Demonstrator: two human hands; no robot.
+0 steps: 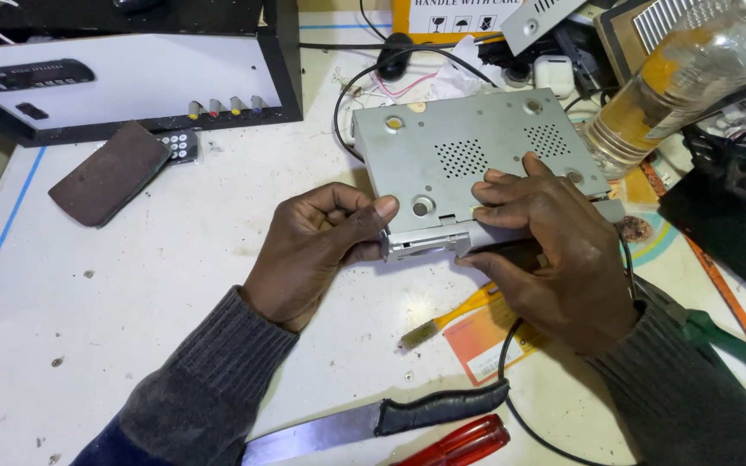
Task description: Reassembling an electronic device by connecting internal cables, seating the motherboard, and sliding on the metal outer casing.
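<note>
While chassis [468, 160] lies flat, long axis left-right, both hands grasp near edge: left hand [317, 246] pinches left corner, right hand [546, 246] clamps right front.

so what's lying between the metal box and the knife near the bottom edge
In the head view, a yellow-handled brush and an orange card lie between the grey metal box and the knife.

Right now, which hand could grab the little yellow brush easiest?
Probably the right hand. The small yellow-handled brush lies on the white table just below it. The left hand sits farther off, its thumb pressed on the grey perforated metal box. Both would have to let go first.
</note>
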